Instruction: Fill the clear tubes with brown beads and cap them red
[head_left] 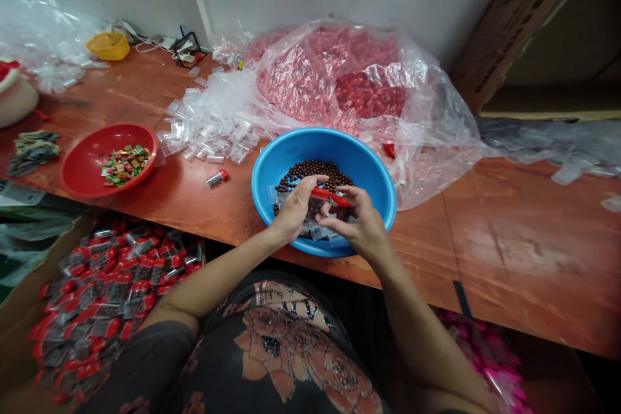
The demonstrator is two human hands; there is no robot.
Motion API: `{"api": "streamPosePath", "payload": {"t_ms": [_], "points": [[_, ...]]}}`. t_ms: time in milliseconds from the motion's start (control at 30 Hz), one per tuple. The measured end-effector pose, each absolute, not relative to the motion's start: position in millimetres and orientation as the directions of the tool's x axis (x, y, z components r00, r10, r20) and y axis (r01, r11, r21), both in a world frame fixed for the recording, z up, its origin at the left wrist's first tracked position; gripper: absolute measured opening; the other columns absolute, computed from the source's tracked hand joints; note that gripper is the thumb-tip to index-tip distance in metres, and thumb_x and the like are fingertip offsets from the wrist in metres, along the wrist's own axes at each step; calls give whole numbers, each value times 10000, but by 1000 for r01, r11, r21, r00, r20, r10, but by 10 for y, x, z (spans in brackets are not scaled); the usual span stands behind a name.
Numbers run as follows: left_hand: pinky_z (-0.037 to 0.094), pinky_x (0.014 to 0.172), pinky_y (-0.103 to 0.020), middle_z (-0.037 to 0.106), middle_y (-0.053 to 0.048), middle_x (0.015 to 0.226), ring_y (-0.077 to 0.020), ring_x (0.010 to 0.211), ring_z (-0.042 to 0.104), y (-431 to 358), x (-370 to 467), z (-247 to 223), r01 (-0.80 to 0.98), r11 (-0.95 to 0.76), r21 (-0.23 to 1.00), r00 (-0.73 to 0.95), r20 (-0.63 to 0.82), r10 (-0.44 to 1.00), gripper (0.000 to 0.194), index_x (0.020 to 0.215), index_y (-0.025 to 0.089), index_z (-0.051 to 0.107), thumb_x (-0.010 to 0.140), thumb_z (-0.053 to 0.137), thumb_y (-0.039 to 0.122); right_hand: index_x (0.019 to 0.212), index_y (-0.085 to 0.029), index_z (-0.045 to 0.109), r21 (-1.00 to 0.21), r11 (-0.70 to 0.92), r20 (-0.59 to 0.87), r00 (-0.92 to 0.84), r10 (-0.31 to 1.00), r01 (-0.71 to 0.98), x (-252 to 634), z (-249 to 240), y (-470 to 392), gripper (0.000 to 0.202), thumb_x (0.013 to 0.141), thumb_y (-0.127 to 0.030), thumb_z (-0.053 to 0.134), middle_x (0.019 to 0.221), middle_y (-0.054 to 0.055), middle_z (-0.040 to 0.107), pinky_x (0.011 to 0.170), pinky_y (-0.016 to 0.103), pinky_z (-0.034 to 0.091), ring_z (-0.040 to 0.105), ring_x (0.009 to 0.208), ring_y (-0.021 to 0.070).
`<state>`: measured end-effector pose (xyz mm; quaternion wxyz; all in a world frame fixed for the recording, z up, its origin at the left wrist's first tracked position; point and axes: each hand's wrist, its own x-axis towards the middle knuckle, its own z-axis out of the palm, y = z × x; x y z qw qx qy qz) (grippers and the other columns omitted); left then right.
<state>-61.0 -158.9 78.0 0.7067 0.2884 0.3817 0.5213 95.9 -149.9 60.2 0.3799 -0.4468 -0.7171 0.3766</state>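
Note:
Above a blue basin (262, 197), my left hand (294, 210) grips a small clear container (317, 205) with dark contents. A red cap (332, 195) lies across its top, and my right hand (361, 220) pinches the cap's right end from the other side. Whether the cap is fully seated I cannot tell. Strings of round brown beads (315, 169) lie in the basin behind my fingers. Several clear plastic pieces (317, 233) rest in the basin under my hands, partly hidden by them.
A filled red-capped container (218, 178) lies left of the basin, near a red bowl (72, 171) of wrapped candies. Clear containers (213, 132) are heaped behind. A large plastic bag (334, 71) holds red parts. Below left, a carton (19, 317) holds many filled containers.

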Motion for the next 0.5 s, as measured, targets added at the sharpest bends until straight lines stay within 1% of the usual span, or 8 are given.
{"api": "streamPosePath", "payload": {"t_ms": [33, 67, 133, 167, 267, 333, 433, 500], "points": [[441, 451, -199, 557, 31, 548, -96, 418, 472, -1586, -630, 809, -516, 305, 800, 179, -247, 952, 433, 1247, 169, 553, 965, 410, 464, 1140, -223, 592, -939, 208, 144, -239, 960, 273, 968, 611, -1493, 463, 772, -455, 750, 869, 19, 694, 646, 308, 546, 656, 721, 164], [463, 462, -214, 555, 29, 546, -100, 419, 470, -1582, -646, 832, -517, 325, 792, 198, -258, 946, 443, 1260, 159, 546, 971, 397, 460, 1050, -220, 628, -972, 130, 96, -176, 980, 196, 971, 622, -1484, 377, 780, -459, 740, 820, 3, 689, 613, 285, 530, 637, 670, 143], [492, 471, -239, 556, 24, 549, -110, 422, 473, -1576, -664, 854, -524, 377, 764, 250, -285, 925, 478, 1288, 146, 527, 982, 372, 479, 966, -218, 681, -993, 59, 51, -81, 995, 100, 959, 653, -1462, 298, 779, -440, 747, 820, -2, 704, 620, 273, 528, 627, 657, 126], [501, 475, -246, 561, 19, 555, -113, 428, 480, -1571, -667, 855, -530, 399, 749, 271, -296, 916, 498, 1299, 144, 519, 985, 362, 498, 988, -224, 702, -995, 57, 53, -44, 998, 83, 945, 669, -1452, 302, 772, -428, 756, 857, 2, 722, 656, 284, 542, 641, 686, 131], [519, 494, -252, 578, 4, 576, -116, 445, 505, -1551, -670, 832, -544, 457, 704, 341, -312, 887, 574, 1295, 152, 532, 983, 320, 585, 1164, -259, 696, -987, 109, 110, 6, 994, 116, 878, 705, -1443, 384, 820, -429, 714, 1064, 23, 746, 859, 372, 566, 695, 913, 181], [525, 499, -255, 579, -5, 581, -115, 446, 513, -1533, -678, 812, -538, 502, 677, 403, -316, 859, 658, 1263, 157, 564, 966, 254, 656, 1280, -282, 642, -969, 171, 165, -47, 985, 176, 833, 714, -1459, 427, 886, -444, 634, 1216, 34, 711, 981, 427, 529, 675, 1076, 207], [544, 513, -271, 591, -18, 600, -121, 462, 536, -1506, -706, 791, -523, 561, 642, 488, -315, 814, 762, 1229, 159, 591, 931, 174, 723, 1338, -286, 605, -928, 262, 221, -175, 959, 265, 804, 714, -1479, 431, 943, -448, 546, 1287, 49, 679, 1047, 443, 490, 640, 1169, 217], [558, 532, -280, 610, -26, 630, -125, 484, 558, -1491, -735, 795, -531, 571, 626, 505, -307, 807, 756, 1232, 161, 589, 928, 191, 727, 1325, -283, 612, -912, 291, 241, -196, 951, 290, 824, 706, -1439, 419, 954, -458, 523, 1279, 51, 680, 1038, 423, 497, 634, 1177, 213]]}}
